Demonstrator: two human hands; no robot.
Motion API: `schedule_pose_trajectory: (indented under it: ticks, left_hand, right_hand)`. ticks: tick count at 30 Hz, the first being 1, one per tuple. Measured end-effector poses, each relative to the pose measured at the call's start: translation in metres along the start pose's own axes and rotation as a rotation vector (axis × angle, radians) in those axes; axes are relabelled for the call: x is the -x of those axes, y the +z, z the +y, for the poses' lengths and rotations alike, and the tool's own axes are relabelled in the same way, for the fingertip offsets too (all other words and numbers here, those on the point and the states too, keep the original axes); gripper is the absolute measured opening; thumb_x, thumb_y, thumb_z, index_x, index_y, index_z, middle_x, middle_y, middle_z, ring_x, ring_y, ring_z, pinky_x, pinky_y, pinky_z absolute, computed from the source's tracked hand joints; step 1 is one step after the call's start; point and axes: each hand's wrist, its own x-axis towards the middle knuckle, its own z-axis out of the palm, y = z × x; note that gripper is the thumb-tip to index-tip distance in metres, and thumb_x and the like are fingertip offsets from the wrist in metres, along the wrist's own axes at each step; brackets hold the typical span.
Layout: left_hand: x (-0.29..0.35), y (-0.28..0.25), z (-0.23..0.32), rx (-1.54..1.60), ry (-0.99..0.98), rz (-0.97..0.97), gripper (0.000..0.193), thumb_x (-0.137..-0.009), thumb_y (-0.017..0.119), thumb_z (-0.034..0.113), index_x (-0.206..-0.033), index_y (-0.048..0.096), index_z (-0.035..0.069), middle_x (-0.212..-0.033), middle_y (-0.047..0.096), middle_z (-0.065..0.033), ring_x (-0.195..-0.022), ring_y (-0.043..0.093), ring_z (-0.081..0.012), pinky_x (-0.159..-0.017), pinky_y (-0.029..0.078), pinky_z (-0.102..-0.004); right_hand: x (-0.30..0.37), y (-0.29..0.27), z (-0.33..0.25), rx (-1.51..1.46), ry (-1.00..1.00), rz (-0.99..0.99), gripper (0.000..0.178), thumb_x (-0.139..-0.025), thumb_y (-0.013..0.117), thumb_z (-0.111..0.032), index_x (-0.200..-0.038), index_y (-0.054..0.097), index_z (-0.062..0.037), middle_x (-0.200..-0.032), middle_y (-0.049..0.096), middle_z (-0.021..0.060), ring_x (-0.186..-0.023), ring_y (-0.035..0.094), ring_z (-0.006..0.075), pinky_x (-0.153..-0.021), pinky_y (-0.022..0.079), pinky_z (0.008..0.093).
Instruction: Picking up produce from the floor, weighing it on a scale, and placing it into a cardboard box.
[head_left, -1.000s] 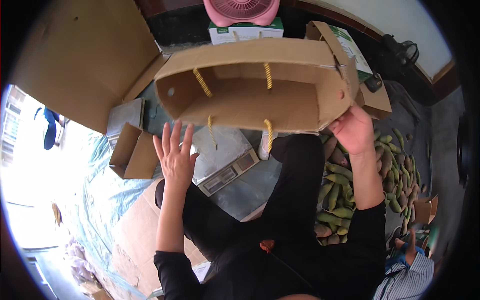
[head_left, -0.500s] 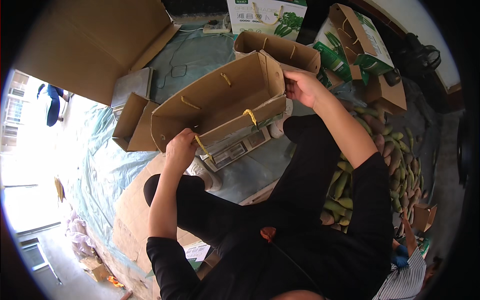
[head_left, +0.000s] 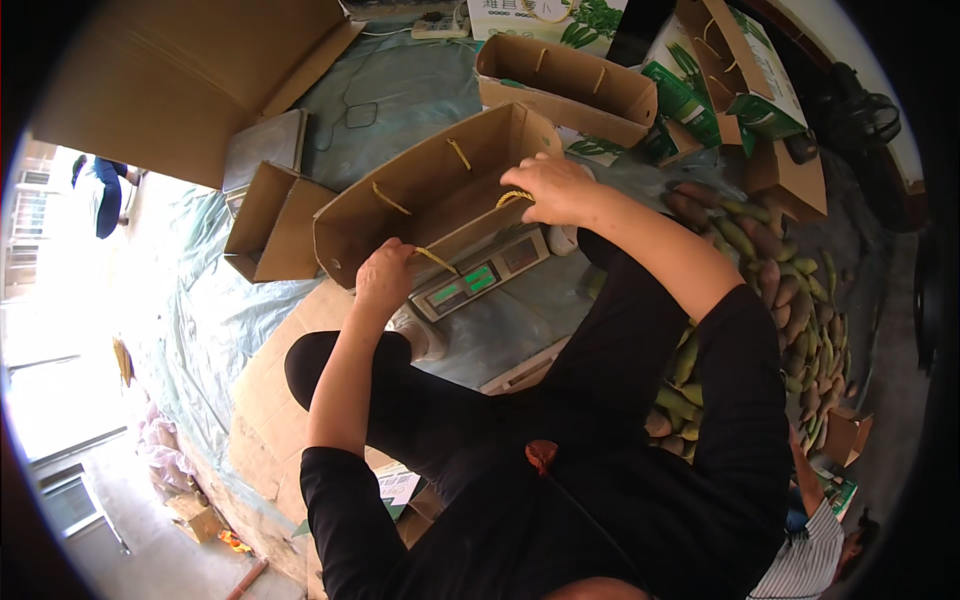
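Both hands are on the near side of one long open cardboard box (head_left: 425, 178) in the head view. The left hand (head_left: 384, 278) has its fingers bunched at the near rim, right by the end of one yellow rope handle (head_left: 437, 262); can't tell if it's actually gripping rope or just cardboard. The right hand (head_left: 560, 190) is half curled over the same rim, fingers a bit apart, with the other near rope handle (head_left: 510, 196) running in at the fingertips, though I can't tell how firmly it's held. The box is over a scale (head_left: 470, 285) whose front edge pokes out on the person's side, display lit green; the box hides the scale's far corners. All that's on a greenish plastic sheet (head_left: 400, 85). Toward the sheet's left edge there's a small open carton (head_left: 285, 230) just beside the box's left end, and a flat silver-topped thing (head_left: 262, 148) behind it. A second long box (head_left: 560, 112) with rope handles sits nearer the sheet's far edge, and over by the right edge there's a big heap of green and reddish-brown vegetables (head_left: 800, 310).
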Motion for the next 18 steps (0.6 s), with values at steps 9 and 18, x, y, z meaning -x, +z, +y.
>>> schedule_pose_trajectory:
  ticks: [9,18]
  left_hand:
    - [-0.019,0.004,0.009,0.446,-0.101,0.051,0.027,-0.082,0.062,0.025,-0.1,0.066,0.005,-0.085,0.062,-0.0113,-0.075,0.062,-0.0239,-0.069,0.048,-0.0347]
    - [-0.007,0.003,0.017,0.353,-0.177,0.279,0.073,-0.076,0.069,0.038,-0.135,0.04,0.007,-0.126,0.05,-0.0164,-0.116,0.048,-0.0326,-0.095,0.039,-0.0419]
  right_hand:
    - [-0.031,-0.005,-0.003,-0.131,0.02,-0.163,0.023,-0.075,0.056,-0.001,-0.091,0.068,-0.0124,-0.094,0.066,0.0084,-0.095,0.061,0.027,-0.078,0.049,0.0376]
    - [-0.005,-0.039,0.018,-0.455,0.09,0.245,0.032,-0.08,0.062,-0.01,-0.112,0.06,-0.0078,-0.097,0.059,0.0071,-0.087,0.056,0.016,-0.077,0.047,0.0298]
